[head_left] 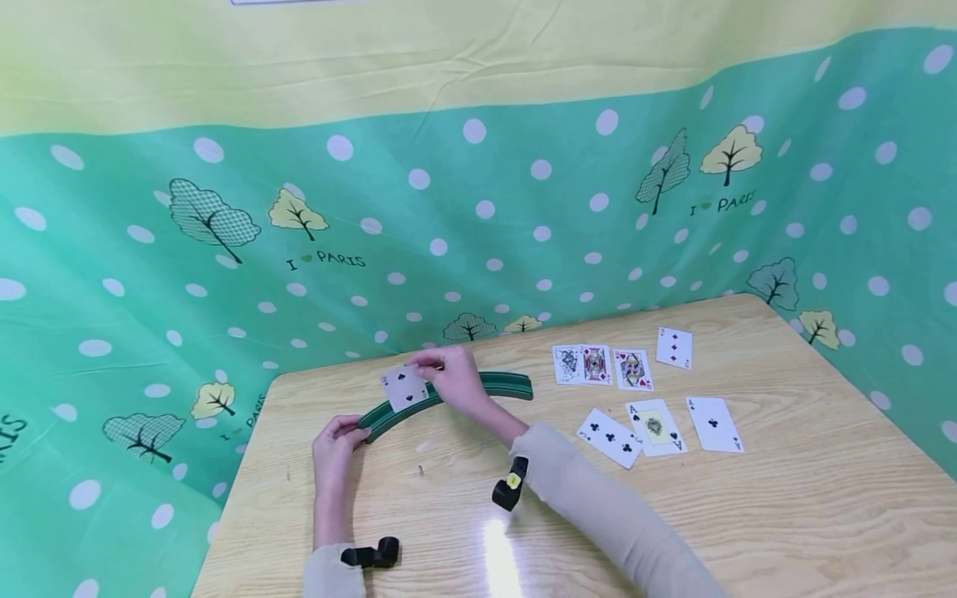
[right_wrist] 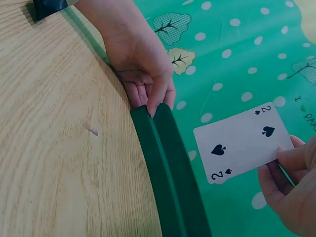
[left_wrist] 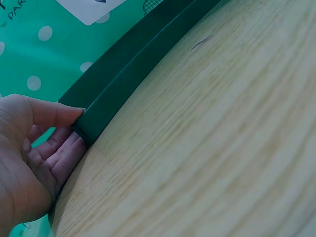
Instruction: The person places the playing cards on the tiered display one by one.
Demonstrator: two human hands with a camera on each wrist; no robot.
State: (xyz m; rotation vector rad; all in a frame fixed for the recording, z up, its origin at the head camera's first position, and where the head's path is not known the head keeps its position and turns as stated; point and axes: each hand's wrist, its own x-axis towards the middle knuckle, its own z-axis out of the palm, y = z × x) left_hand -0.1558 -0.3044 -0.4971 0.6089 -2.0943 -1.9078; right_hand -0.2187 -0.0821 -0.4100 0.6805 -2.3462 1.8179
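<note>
Card [head_left: 404,389], long axis crosswise to rack [head_left: 510,384]

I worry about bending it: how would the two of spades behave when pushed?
Looking thin, the two of spades is probably light and may bend if pushed hard. It seems fairly stiff: pinched at one edge by the right hand, it looks flat.
</note>
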